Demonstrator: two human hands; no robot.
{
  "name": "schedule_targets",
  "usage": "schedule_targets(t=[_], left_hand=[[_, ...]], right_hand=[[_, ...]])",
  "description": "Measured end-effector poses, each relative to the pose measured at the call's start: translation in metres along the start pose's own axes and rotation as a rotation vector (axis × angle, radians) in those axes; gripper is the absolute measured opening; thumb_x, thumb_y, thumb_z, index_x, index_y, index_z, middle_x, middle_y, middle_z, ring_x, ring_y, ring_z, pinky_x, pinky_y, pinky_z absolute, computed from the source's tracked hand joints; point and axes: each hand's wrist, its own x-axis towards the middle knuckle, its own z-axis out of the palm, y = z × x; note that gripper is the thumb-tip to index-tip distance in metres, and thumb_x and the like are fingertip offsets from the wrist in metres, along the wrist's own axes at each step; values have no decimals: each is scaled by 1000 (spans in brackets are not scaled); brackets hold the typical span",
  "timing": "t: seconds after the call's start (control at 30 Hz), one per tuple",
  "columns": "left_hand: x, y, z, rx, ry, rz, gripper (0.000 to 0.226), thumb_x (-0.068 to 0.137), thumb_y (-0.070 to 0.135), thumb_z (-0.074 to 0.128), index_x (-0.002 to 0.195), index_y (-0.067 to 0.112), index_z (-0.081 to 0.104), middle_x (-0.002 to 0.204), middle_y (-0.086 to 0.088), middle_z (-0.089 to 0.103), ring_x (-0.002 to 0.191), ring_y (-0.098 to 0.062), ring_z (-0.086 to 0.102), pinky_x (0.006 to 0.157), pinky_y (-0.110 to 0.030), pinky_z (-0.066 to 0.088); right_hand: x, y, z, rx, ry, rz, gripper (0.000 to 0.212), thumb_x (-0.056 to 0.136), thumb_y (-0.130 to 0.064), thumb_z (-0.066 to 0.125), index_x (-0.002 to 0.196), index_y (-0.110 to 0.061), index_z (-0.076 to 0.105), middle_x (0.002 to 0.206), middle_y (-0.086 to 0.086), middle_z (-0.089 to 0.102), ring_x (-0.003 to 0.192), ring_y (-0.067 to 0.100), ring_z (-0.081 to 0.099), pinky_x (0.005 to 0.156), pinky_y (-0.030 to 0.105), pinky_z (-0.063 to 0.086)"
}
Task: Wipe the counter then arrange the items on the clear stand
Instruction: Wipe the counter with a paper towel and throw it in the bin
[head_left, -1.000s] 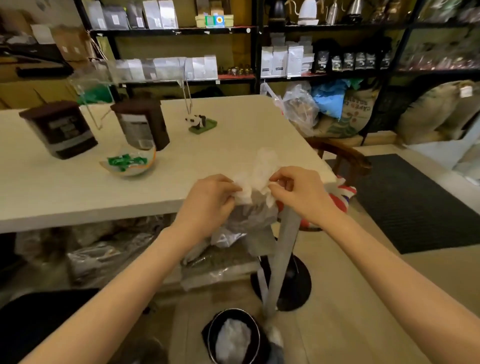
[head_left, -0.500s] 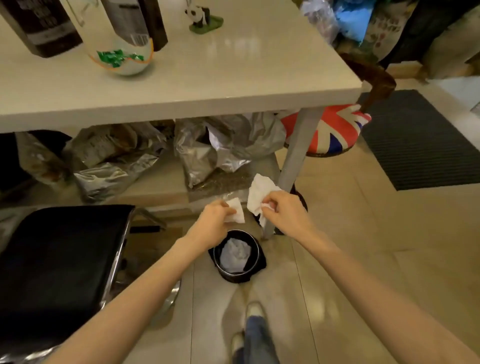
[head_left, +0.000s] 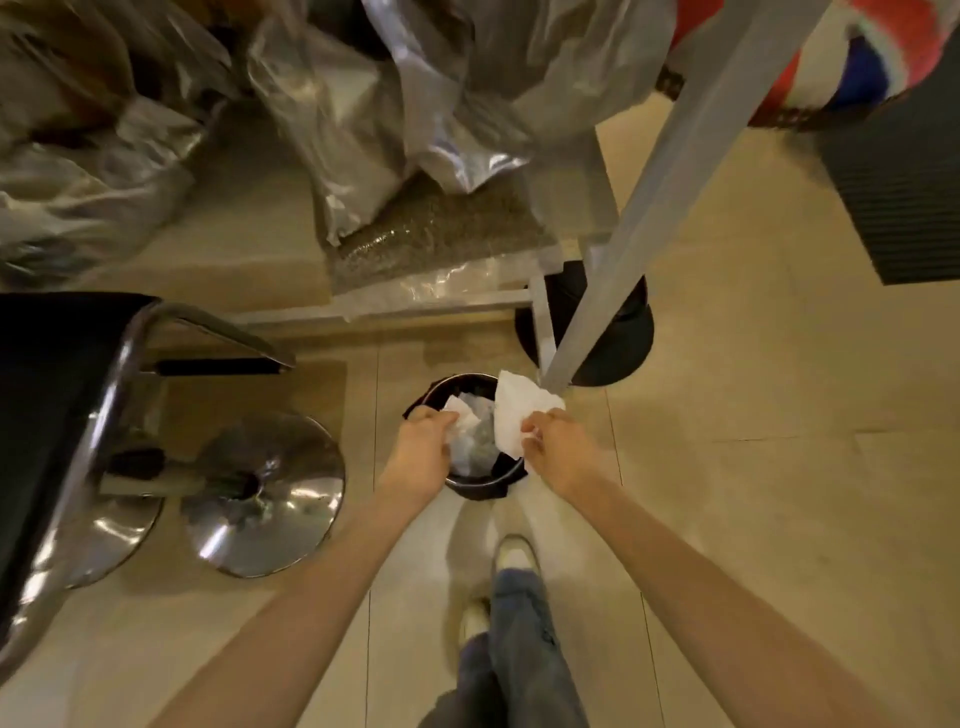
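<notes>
I look straight down at the floor. A small black waste bin (head_left: 485, 486) with crumpled white paper inside stands between my hands. My right hand (head_left: 558, 449) pinches a larger white tissue (head_left: 514, 415) over the bin's right rim. My left hand (head_left: 421, 447) holds a smaller white tissue piece (head_left: 453, 406) over the bin's left rim. The counter top and the clear stand are out of view.
A grey table leg (head_left: 639, 208) slants down just right of the bin, by a black round base (head_left: 618, 332). Silver foil bags (head_left: 363, 93) lie on a low shelf behind. A chrome stool base (head_left: 265, 493) and black seat (head_left: 52, 415) stand left. My feet (head_left: 511, 558) are below.
My view has tipped from the counter top down to the floor. Both hands dropped with the tissue, now split into two pieces, to just above the waste bin.
</notes>
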Motion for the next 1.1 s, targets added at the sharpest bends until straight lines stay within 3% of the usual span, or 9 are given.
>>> schedule_targets(t=[0.13,0.23,0.37,0.53,0.8,0.93,1.1], left_hand=[[51,-32,70,13,-50,-29,40,85,-9,40,121,1,54,123,-19,52,109,-31,54,88,-26,42],[90,-60,118,35,-81,-41,37,90,0,40,127,-1,47,120,-14,44,103,-28,50,84,-12,43],[130,-95,166,51,-119,-93,40,87,0,43,126,8,47,133,-18,39,111,-37,52,98,-40,46],[148,-114,187,107,-242,-95,59,87,7,51,141,17,28,144,-17,33,126,-36,43,103,-45,43],[121,-82,118,134,-222,-76,51,81,16,57,130,11,44,122,-18,55,111,-33,53,92,-41,47],[88,-43,56,120,-186,-10,46,82,18,56,127,13,49,122,-16,59,111,-32,56,91,-43,49],[36,10,-33,133,-117,109,42,84,23,57,125,18,51,124,-8,60,111,-28,57,90,-43,50]], right_hand=[[52,35,66,-33,-32,-12,28,91,-13,43,114,-11,59,119,12,57,103,30,59,89,40,51],[90,59,112,-72,-81,-16,30,92,-13,41,118,-10,56,122,11,55,103,30,59,87,41,52],[133,85,159,-143,-117,-53,31,93,-16,41,121,-13,53,121,9,57,112,27,53,88,40,51],[154,91,174,-214,-183,-47,35,94,-20,41,127,-9,45,130,13,52,120,30,45,95,41,47],[121,58,98,-80,-143,-69,35,91,-23,47,124,-11,48,122,12,56,110,30,56,87,41,50],[86,26,40,-54,-115,-112,33,89,-21,50,120,-10,48,109,14,65,100,32,62,85,46,53],[28,-25,-44,-59,-134,-150,39,89,-23,52,125,-15,43,111,12,63,101,28,61,88,44,52]])
